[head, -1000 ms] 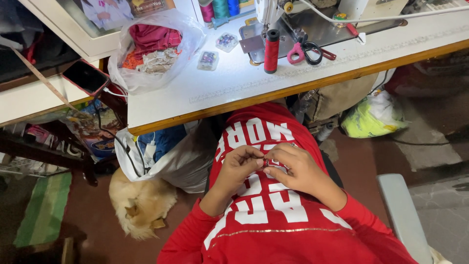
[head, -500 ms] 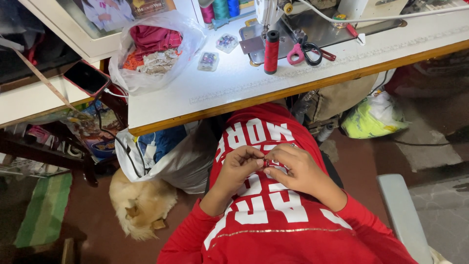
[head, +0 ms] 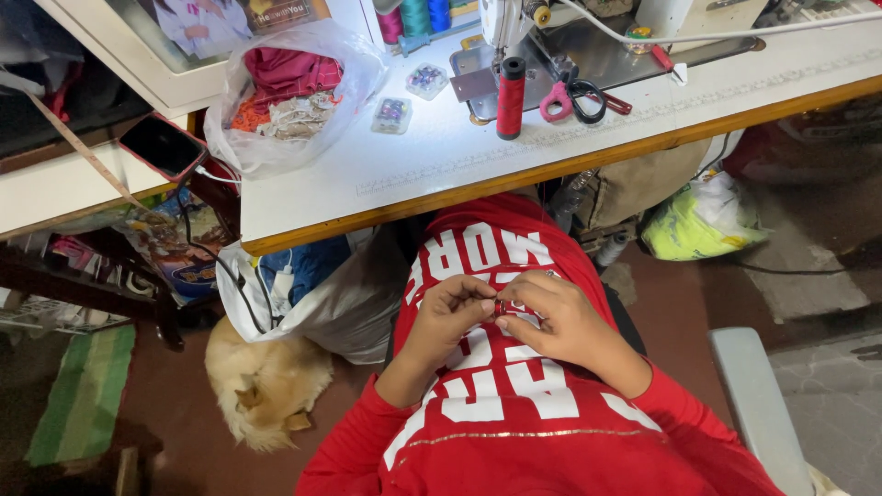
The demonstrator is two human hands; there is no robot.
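A red garment with large white letters (head: 514,404) lies over my lap. My left hand (head: 452,317) and my right hand (head: 560,317) meet over it, fingertips pinched together on a small fold of the red cloth (head: 501,308). Whatever small thing sits between the fingertips is too tiny to tell. Both sleeves are red.
A white sewing table (head: 432,165) with a wooden edge stands ahead, bearing a sewing machine (head: 551,37), a red thread spool (head: 511,96), pink-handled scissors (head: 574,99) and a plastic bag of cloth scraps (head: 285,92). A tan dog (head: 266,390) lies on the floor at left. A grey seat edge (head: 758,404) is at right.
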